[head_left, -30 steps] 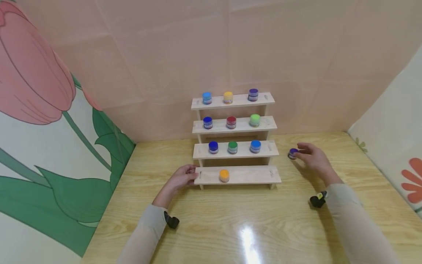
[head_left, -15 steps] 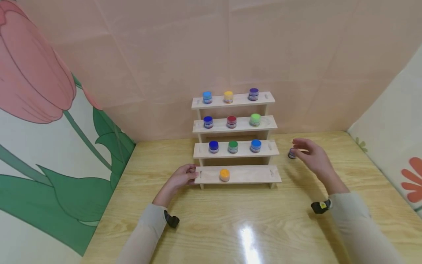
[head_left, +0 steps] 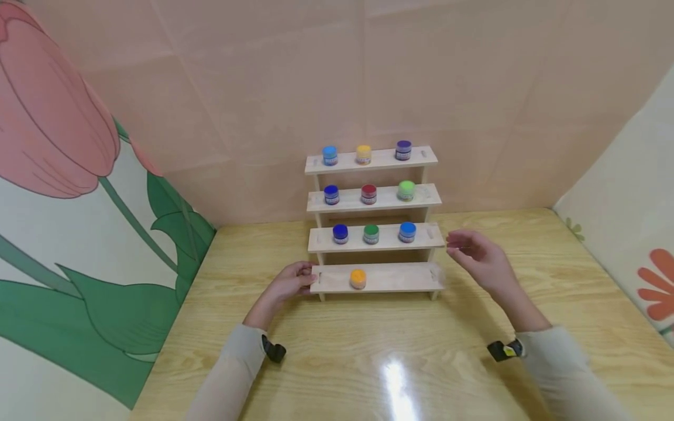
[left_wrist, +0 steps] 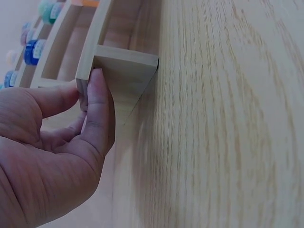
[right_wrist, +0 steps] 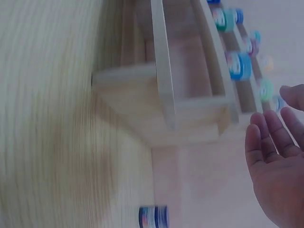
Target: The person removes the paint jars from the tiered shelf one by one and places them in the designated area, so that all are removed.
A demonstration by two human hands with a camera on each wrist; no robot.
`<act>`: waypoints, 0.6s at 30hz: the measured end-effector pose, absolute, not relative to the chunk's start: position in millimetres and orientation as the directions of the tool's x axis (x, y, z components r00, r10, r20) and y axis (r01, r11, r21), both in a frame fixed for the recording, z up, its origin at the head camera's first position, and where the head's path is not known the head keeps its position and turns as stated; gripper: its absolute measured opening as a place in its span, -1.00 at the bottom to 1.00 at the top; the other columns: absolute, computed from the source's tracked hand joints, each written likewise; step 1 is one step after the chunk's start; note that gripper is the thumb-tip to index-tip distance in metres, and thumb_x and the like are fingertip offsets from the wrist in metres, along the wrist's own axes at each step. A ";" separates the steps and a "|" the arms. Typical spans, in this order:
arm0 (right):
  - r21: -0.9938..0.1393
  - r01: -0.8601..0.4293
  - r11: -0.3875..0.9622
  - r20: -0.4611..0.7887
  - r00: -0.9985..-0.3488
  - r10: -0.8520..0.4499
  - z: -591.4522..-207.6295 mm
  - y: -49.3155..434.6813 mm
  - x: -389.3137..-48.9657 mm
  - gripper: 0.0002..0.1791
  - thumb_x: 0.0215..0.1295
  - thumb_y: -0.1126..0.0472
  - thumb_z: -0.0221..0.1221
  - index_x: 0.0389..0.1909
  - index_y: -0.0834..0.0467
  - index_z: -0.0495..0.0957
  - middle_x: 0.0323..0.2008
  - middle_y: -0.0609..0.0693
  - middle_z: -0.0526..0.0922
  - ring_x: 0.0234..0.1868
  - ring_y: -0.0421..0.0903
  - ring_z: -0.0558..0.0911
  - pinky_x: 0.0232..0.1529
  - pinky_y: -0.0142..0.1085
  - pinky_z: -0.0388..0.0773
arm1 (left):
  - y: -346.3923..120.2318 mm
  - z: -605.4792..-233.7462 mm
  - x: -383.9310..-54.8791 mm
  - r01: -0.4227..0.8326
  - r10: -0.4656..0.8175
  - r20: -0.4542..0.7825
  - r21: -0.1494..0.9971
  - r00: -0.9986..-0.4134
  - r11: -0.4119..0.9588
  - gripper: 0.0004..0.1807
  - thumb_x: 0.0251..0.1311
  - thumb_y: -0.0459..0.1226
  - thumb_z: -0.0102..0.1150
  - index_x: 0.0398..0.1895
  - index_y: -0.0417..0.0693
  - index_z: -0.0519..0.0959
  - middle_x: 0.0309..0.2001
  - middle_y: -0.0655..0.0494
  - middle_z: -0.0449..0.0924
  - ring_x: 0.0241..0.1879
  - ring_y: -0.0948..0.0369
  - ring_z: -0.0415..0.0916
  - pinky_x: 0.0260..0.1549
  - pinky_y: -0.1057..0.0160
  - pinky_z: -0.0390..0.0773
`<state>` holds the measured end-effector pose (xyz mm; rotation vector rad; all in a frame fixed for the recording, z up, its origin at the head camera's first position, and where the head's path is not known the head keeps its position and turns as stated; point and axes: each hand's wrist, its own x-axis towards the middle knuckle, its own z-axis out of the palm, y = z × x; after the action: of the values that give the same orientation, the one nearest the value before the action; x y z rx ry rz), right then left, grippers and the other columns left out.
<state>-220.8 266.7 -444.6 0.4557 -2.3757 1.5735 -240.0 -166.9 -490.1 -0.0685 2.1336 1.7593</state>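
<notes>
My left hand (head_left: 288,282) pinches the left end of the lowest board of a four-tier wooden display stand (head_left: 392,278). In the left wrist view, the thumb lies over the board (left_wrist: 85,71) and the fingers (left_wrist: 97,90) under it. My right hand (head_left: 481,263) hovers beside the stand's right side, fingers loosely curved and nothing in them. A small paint jar with a dark lid (right_wrist: 153,217) stands on the table in the right wrist view; in the head view that hand hides it. On the lowest board sits an orange paint jar (head_left: 358,279).
Three jars stand on each upper board, among them a green jar (head_left: 371,234), a red jar (head_left: 368,194) and a yellow jar (head_left: 363,154). Behind the wood-grain table (head_left: 337,362) hangs a pinkish backdrop (head_left: 263,88). Floral panels flank both sides.
My right hand has drawn away from the dark-lidded jar and moved left toward the stand, leaving the jar on the table. The left hand keeps its place on the lowest board.
</notes>
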 end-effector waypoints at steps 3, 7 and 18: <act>-0.833 -0.427 0.352 0.399 -0.904 -0.151 -445.2 257.8 -216.9 -0.65 0.39 0.37 0.25 0.14 0.36 0.53 -0.04 0.18 0.63 -0.06 -0.35 0.58 -0.06 -0.62 0.56 | -166.2 -489.2 -239.1 -0.274 0.194 -0.316 0.937 -0.929 0.214 -0.53 0.42 -0.42 0.11 0.36 -0.34 0.38 -0.08 -0.03 0.46 -0.25 0.19 0.51 -0.34 0.34 0.65; -0.823 -0.451 0.346 0.410 -0.892 -0.190 -446.7 246.8 -213.3 -0.67 0.36 0.39 0.26 0.12 0.34 0.55 -0.05 0.21 0.63 -0.08 -0.31 0.59 -0.08 -0.59 0.57 | -165.3 -488.5 -237.7 -0.274 0.194 -0.314 0.939 -0.930 0.206 -0.53 0.41 -0.44 0.11 0.36 -0.35 0.37 -0.07 -0.04 0.47 -0.23 0.18 0.51 -0.34 0.34 0.65; -0.852 -0.426 0.304 0.359 -0.898 -0.254 -451.7 220.2 -210.2 -0.67 0.40 0.32 0.26 0.14 0.28 0.55 0.00 0.17 0.64 -0.03 -0.19 0.63 0.00 -0.54 0.58 | -165.7 -490.8 -238.5 -0.252 0.201 -0.293 0.946 -0.935 0.204 -0.53 0.41 -0.45 0.11 0.34 -0.38 0.38 -0.07 -0.06 0.48 -0.23 0.18 0.51 -0.36 0.35 0.65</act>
<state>-210.2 220.2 -451.7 0.6336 -2.4061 1.6496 -238.5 -165.7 -490.8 -0.0480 2.1331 1.7818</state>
